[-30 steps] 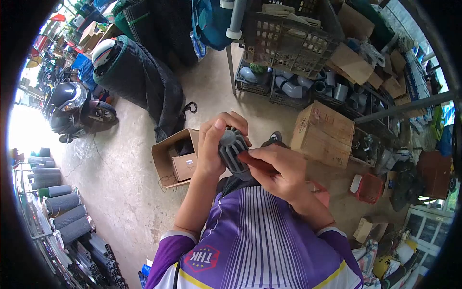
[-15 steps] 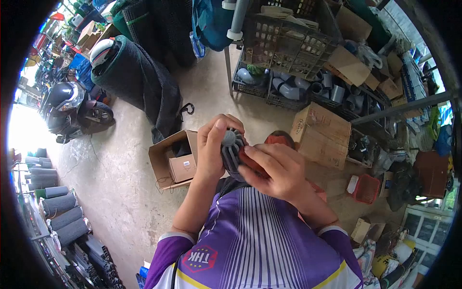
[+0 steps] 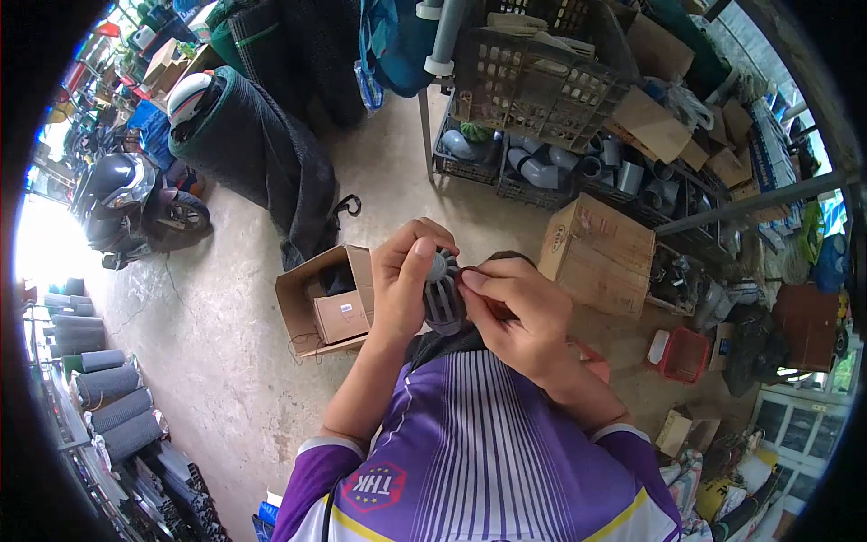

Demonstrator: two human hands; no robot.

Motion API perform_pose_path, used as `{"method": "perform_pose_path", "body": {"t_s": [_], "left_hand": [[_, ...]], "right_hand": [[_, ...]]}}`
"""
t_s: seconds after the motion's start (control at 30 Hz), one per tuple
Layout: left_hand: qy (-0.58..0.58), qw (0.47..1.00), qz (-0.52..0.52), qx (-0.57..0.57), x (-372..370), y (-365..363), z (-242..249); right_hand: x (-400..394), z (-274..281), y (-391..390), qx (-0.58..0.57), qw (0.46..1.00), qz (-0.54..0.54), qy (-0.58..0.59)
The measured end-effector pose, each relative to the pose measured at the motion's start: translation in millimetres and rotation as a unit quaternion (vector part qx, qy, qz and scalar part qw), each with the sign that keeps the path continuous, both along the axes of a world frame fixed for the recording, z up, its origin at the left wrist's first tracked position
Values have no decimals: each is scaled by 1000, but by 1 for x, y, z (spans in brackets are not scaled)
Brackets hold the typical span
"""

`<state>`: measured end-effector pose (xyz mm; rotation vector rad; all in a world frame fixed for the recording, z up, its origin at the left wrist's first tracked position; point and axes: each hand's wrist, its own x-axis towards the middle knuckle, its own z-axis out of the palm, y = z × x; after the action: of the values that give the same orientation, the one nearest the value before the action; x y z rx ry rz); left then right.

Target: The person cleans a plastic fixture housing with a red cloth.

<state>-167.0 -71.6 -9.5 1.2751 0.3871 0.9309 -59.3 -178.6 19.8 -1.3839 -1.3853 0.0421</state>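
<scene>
My left hand [image 3: 403, 275] is wrapped round a grey slotted plastic strainer [image 3: 442, 305], its thumb up beside the round end cap. The strainer's ribbed side faces up in front of my chest. My right hand [image 3: 522, 312] is closed in a pinch, with thumb and forefinger tips against the strainer's right side. A small dark reddish bit shows at those fingertips; I cannot make out what it is. Just left of my left hand stands an open cardboard box [image 3: 298, 303] with a smaller brown box [image 3: 342, 314] inside.
A closed carton [image 3: 601, 257] stands ahead on the right. Behind it, a rack holds black crates [image 3: 533, 86] and grey pipe fittings [image 3: 535, 169]. Rolled dark mesh [image 3: 262, 135] leans ahead left, near a motorbike [image 3: 135, 199]. A red basket [image 3: 684, 354] sits right.
The strainer has turned slightly, so more of its slots face me. My right hand has drawn its fingers into a tighter pinch at the strainer's side.
</scene>
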Motion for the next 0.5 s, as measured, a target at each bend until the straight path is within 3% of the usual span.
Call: {"method": "perform_pose_path", "body": {"t_s": [0.13,0.5], "left_hand": [[9,998,-2,60,2,-4,6],[31,999,16,-28,7,-9,-6]], "right_hand": [[0,1,3,55,994,-19,-88],[9,4,-2,13,988,18,-150]]}}
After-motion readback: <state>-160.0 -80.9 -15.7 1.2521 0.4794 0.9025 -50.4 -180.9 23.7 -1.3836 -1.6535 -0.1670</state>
